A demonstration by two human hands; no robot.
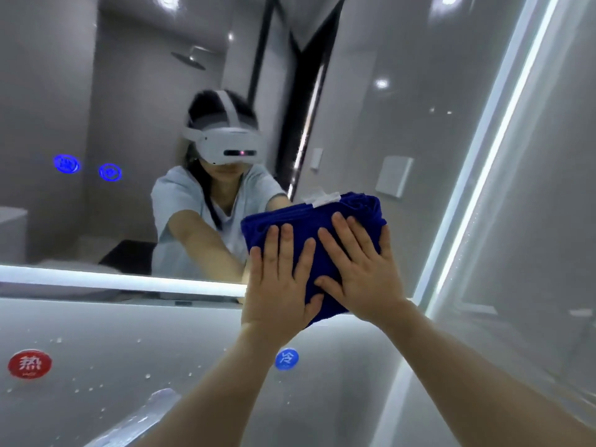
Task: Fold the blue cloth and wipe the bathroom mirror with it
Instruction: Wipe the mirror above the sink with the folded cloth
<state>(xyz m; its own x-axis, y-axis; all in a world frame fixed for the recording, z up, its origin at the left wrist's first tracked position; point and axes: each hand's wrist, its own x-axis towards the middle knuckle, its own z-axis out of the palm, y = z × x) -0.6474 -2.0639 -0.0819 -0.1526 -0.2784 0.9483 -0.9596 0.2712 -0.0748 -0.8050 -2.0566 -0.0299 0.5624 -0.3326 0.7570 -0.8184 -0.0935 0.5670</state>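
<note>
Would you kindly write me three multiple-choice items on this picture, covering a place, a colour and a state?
1. Where on the mirror is the blue cloth pressed?
A. at its upper left corner
B. near its lower right corner
C. at its top middle

2. What colour is the round sticker at the lower left?
A. green
B. yellow
C. red

3. How do the left hand and right hand meet the cloth?
A. both press on it with straight fingers
B. only the left touches it
C. both hang clear of it

Key: 1 B, it sits low and far right on the mirror; 2 C, the sticker is plainly red; 3 A, both hands lie flat on the cloth side by side.
</note>
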